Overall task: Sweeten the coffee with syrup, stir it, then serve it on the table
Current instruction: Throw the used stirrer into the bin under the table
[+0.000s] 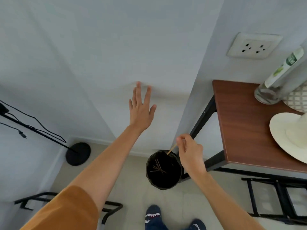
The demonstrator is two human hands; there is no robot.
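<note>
My right hand (pixel 189 151) pinches a thin wooden stir stick (pixel 172 149) between thumb and fingers, its lower end hanging over the rim of a black bin (pixel 163 170) on the floor. Several used sticks lie inside the bin. My left hand (pixel 142 107) is stretched out flat against the white wall, fingers spread, holding nothing. The brown wooden table (pixel 245 130) stands to the right. No coffee cup or syrup is in view.
On the table are a clear glass bottle (pixel 279 78) with a green label, a white hat (pixel 292 135) and a checked cloth (pixel 297 98). A wall socket (pixel 250 46) is above. A black lamp stand base (pixel 78 153) sits left; black metal frames (pixel 274 200) lie on the floor.
</note>
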